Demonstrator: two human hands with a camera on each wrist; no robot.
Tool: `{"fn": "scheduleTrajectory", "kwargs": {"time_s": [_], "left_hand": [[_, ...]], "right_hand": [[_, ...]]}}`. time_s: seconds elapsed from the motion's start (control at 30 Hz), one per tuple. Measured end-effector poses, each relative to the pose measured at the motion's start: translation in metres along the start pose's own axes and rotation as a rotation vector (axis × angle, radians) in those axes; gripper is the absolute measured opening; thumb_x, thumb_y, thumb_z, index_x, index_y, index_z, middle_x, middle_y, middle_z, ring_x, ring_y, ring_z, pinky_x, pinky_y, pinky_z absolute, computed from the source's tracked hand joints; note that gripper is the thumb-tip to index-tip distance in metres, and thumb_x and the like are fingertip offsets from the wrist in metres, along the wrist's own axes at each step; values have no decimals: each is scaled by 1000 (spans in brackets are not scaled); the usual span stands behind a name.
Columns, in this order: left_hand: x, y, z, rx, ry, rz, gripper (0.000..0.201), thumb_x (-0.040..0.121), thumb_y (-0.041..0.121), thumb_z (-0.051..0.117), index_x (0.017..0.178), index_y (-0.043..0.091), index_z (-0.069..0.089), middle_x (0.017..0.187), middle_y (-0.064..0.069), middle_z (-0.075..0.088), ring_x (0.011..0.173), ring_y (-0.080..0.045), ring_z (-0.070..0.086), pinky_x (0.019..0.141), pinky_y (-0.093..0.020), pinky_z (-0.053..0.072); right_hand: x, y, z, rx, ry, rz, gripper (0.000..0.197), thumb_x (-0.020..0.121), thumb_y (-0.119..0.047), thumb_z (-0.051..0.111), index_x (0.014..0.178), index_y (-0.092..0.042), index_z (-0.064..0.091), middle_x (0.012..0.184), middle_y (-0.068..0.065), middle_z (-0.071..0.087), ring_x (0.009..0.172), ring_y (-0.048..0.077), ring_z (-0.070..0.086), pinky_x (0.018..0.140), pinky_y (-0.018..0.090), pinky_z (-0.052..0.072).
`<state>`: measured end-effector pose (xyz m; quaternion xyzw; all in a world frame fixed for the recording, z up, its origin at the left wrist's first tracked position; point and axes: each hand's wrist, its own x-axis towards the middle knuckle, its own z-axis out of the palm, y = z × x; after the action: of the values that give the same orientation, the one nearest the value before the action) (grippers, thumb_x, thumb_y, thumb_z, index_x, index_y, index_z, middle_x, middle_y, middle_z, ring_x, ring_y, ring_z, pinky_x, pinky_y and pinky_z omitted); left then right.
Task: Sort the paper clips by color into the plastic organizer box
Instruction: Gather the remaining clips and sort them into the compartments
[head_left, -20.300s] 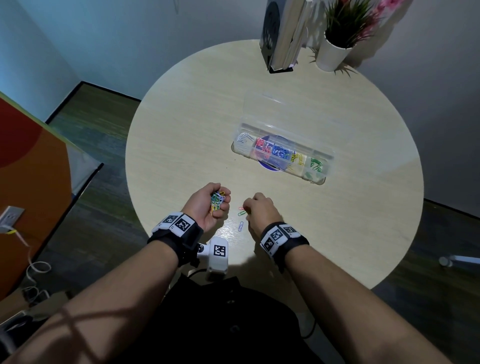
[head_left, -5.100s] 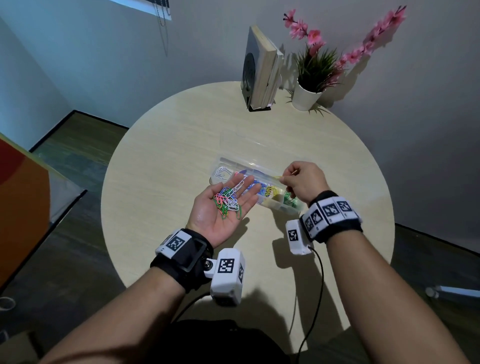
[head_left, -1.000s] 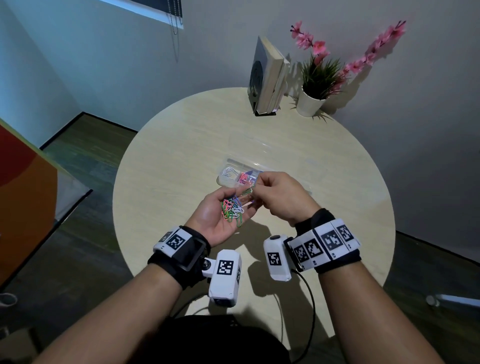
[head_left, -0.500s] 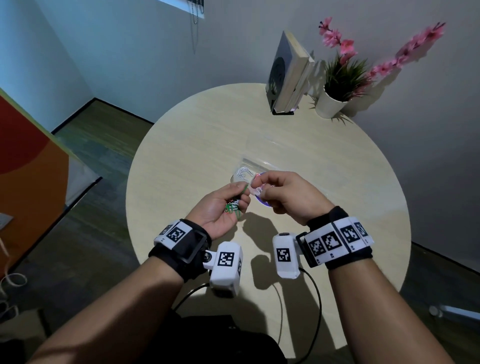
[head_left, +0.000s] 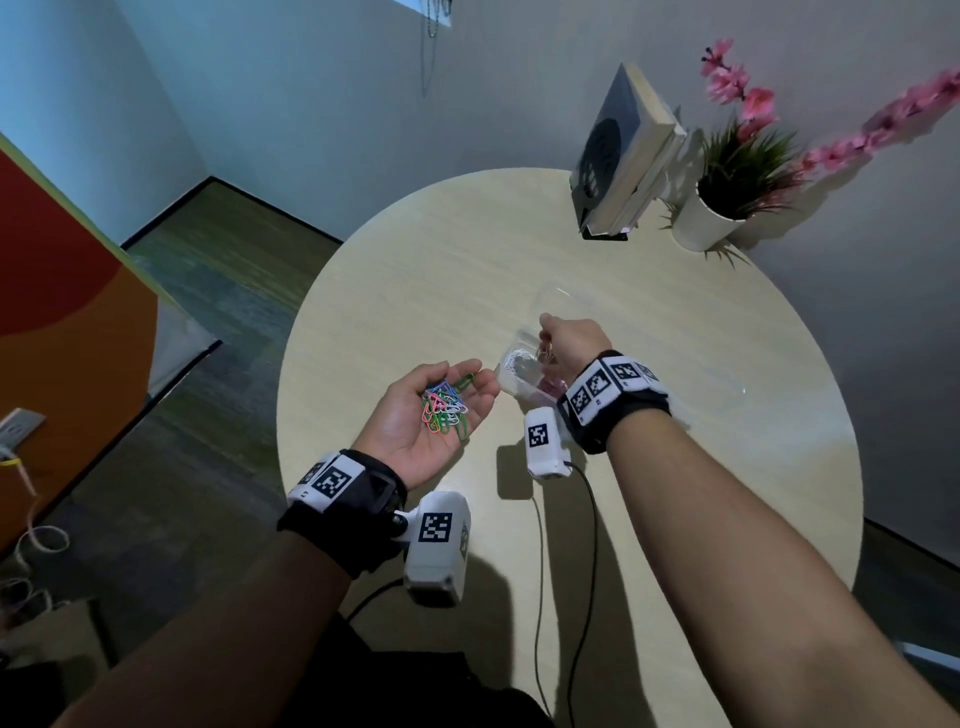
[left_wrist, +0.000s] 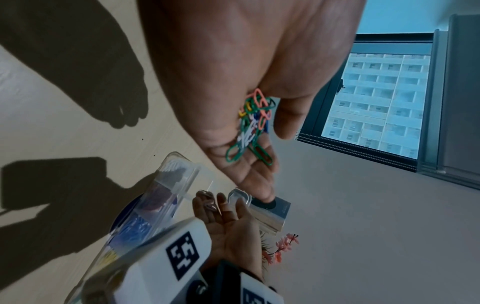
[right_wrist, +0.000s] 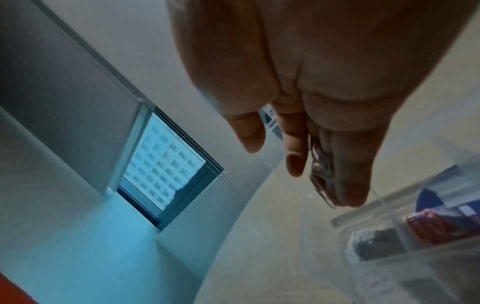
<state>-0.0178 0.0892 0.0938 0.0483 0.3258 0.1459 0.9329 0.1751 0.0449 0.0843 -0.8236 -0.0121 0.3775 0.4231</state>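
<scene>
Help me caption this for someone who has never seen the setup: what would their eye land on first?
First, the bright tangle of paper clips lying in the upturned palm of the left hand, held above the near side of the round table. Next, the right hand pinching a pale clip over the left end of the plastic organizer box. Behind, pink blossoms rise from a potted plant at the far edge.
</scene>
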Motion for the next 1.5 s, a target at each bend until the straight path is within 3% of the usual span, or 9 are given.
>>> {"fn": "scheduleTrajectory", "kwargs": {"time_s": [0.07, 0.2, 0.37, 0.57, 0.77, 1.13, 1.27, 1.37, 1.5], "left_hand": [[1, 3, 0, 7, 1, 0, 33, 97, 22, 40, 96, -2, 63, 87, -18, 70, 79, -27, 72, 69, -31, 59], [2, 2, 2, 23, 5, -20, 36, 98, 24, 38, 98, -3, 62, 88, -19, 70, 80, -29, 72, 69, -33, 59], [3, -13, 9, 62, -37, -72, 40, 97, 26, 37, 107, -5, 61, 98, -23, 69, 87, -31, 71, 72, -36, 59], [-3, -43, 21, 78, -165, -135, 46, 90, 25, 39, 97, -10, 69, 96, -25, 68, 85, -29, 70, 85, -41, 55], [-14, -73, 25, 139, -217, -169, 46, 89, 28, 41, 96, -7, 70, 92, -22, 65, 88, -28, 64, 83, -41, 57], [-37, -106, 27, 175, -188, -141, 39, 96, 27, 37, 105, -3, 61, 96, -22, 67, 88, -30, 69, 79, -43, 58], [-43, -101, 29, 219, -204, -130, 45, 95, 28, 36, 114, -7, 58, 109, -26, 65, 100, -33, 66, 94, -48, 49], [-44, -88, 28, 259, -160, -96, 49, 96, 31, 35, 121, -7, 55, 122, -27, 61, 107, -37, 63, 92, -47, 50], [-44, -72, 29, 231, -105, -52, 50, 98, 32, 36, 104, -7, 66, 114, -27, 64, 95, -39, 68, 84, -49, 52]], "right_hand": [[5, -1, 1, -83, 3, 8, 37, 92, -39, 54, 100, -3, 62, 92, 10, 63, 68, 22, 63, 58, 31, 54], [-3, 0, -7, -235, -1, -172, 29, 92, -32, 53, 86, -6, 65, 96, 15, 68, 85, 31, 67, 85, 47, 55], [-63, 1, -29, -311, -132, -560, 8, 83, -15, 68, 78, -21, 66, 72, -6, 63, 67, 12, 58, 71, 31, 50], [-114, 18, -46, -736, -134, -842, 10, 81, -17, 69, 90, -17, 72, 83, -4, 53, 82, 7, 50, 69, 21, 33], [-129, 41, -61, -891, -75, -787, 9, 82, -20, 64, 91, -20, 66, 97, 1, 53, 90, 23, 57, 72, 34, 47], [-158, 59, -86, -1038, -69, -860, 16, 88, -19, 55, 101, -18, 65, 108, 7, 56, 101, 27, 55, 78, 37, 50], [-161, 59, -92, -767, -33, -847, 7, 85, -15, 54, 83, -19, 59, 86, 3, 62, 84, 25, 59, 71, 35, 49], [-159, 59, -88, -410, -33, -735, 21, 84, -10, 55, 76, -29, 53, 75, 0, 63, 71, 24, 64, 69, 39, 55], [-164, 51, -77, -203, -14, -670, 30, 86, 1, 49, 86, -24, 64, 67, -3, 60, 56, 14, 57, 63, 28, 48]]}}
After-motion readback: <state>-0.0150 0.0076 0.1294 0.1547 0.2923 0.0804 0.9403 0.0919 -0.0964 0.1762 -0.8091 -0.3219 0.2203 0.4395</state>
